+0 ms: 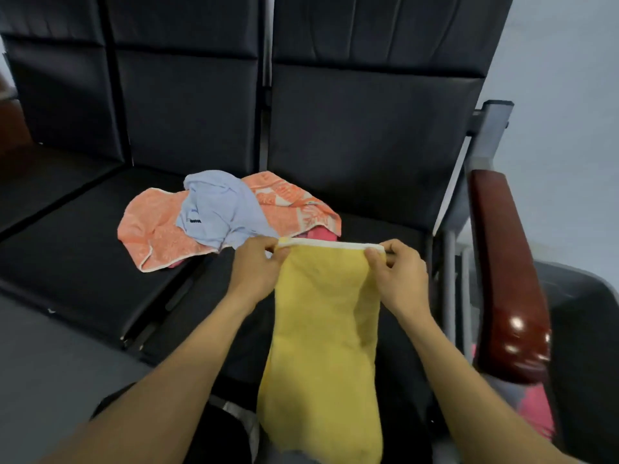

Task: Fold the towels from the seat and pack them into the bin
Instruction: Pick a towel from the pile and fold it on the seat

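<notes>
Head view: we record the soft yellow terry towel with a white top hem (325, 329) hanging lengthwise in the lower centre of the frame. The left hand (256, 266) pinches the hem's left corner and the right hand (400, 272) pinches its right corner, so both hands grasp the cloth.

Behind them, at mid-frame, a crumpled pale blue towel (217, 212) lies on a rumpled orange patterned towel (157, 229), with a bit of pink cloth (321, 236) showing under the orange edge, all on the black padded bench seat (83, 249). A glossy reddish-brown wooden armrest (509, 279) stands at right. We cannot see any bin.

In our judgement the risks are these:
- The grip is on the hem only, so a fingertip slip would drop one corner and spoil the fold.
- The loose lower end may drag or bunch, giving an uneven fold.
- Laying it down near the pile could snag the blue towel.
</notes>
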A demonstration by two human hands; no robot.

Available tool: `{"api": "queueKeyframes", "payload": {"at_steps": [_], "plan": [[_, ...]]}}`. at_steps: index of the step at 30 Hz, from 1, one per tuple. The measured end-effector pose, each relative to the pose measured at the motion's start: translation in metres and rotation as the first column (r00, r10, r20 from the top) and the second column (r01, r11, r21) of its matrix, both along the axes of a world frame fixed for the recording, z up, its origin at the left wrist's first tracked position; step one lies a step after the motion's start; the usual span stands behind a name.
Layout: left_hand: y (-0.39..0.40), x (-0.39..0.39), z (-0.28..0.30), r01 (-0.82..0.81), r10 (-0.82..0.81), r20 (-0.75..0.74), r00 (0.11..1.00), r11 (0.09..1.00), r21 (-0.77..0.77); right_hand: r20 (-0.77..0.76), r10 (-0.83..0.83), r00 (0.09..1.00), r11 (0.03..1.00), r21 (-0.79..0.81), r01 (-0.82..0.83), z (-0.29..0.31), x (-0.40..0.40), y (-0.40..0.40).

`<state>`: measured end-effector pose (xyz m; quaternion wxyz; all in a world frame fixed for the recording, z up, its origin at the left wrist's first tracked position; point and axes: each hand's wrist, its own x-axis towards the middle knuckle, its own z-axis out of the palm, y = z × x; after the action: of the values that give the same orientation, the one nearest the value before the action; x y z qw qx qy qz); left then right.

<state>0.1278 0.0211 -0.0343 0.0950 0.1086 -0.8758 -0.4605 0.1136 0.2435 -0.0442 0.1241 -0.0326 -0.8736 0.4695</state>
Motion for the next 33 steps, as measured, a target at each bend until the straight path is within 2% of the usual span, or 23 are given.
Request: {"api": "queueKeyframes", "payload": {"at_steps": [3, 7, 10, 14, 17, 19, 22, 24, 25, 27, 30, 33], "plan": [[0.000, -0.014, -0.022, 0.044, -0.047, 0.114, 0.992, 0.999, 0.023, 0.057, 0.006, 0.998, 0.999, -0.045, -0.004, -0.032, -0.010, 0.003], [0.002, -0.030, -0.039, 0.081, -0.129, 0.238, 0.963, 0.976, 0.201, 0.119, 0.062, 0.991, 0.996, 0.049, -0.069, -0.053, -0.028, 0.001], [0.000, -0.036, -0.044, 0.119, -0.175, 0.264, 0.949, 0.969, 0.217, 0.141, 0.099, 0.985, 0.991, 0.073, -0.110, -0.059, -0.035, -0.004], [0.000, -0.043, -0.045, 0.034, -0.110, 0.258, 0.960, 0.960, 0.279, 0.170, 0.073, 0.983, 0.992, -0.111, -0.054, -0.059, -0.035, -0.008], [-0.004, -0.040, -0.051, -0.046, 0.002, 0.217, 0.976, 0.978, 0.202, 0.250, 0.113, 0.961, 0.972, -0.227, -0.055, -0.061, -0.033, -0.012], [-0.011, -0.034, -0.056, -0.051, 0.012, 0.246, 0.969, 0.987, 0.151, 0.327, 0.137, 0.935, 0.972, -0.228, -0.063, -0.063, -0.031, -0.010], [-0.026, -0.026, -0.067, 0.014, -0.056, 0.435, 0.899, 0.995, 0.099, 0.499, 0.252, 0.829, 0.958, -0.253, -0.139, -0.065, -0.027, -0.007], [-0.031, -0.021, -0.069, 0.085, -0.158, 0.537, 0.829, 0.984, 0.158, 0.580, 0.315, 0.751, 0.940, -0.298, -0.165, -0.069, -0.025, -0.008], [-0.031, -0.019, -0.069, 0.095, -0.195, 0.558, 0.806, 0.974, 0.204, 0.590, 0.316, 0.743, 0.940, -0.304, -0.158, -0.072, -0.025, -0.009], [-0.028, -0.017, -0.070, 0.086, -0.232, 0.547, 0.804, 0.956, 0.279, 0.559, 0.294, 0.775, 0.946, -0.288, -0.151, -0.078, -0.026, -0.013], [-0.027, -0.019, -0.076, 0.134, -0.207, 0.418, 0.884, 0.971, 0.196, 0.507, 0.276, 0.817, 0.954, -0.249, -0.168, -0.082, -0.030, -0.018], [-0.028, -0.024, -0.082, 0.194, -0.256, 0.389, 0.885, 0.962, 0.191, 0.502, 0.297, 0.812, 0.945, -0.274, -0.177, -0.082, -0.034, -0.017]]}}
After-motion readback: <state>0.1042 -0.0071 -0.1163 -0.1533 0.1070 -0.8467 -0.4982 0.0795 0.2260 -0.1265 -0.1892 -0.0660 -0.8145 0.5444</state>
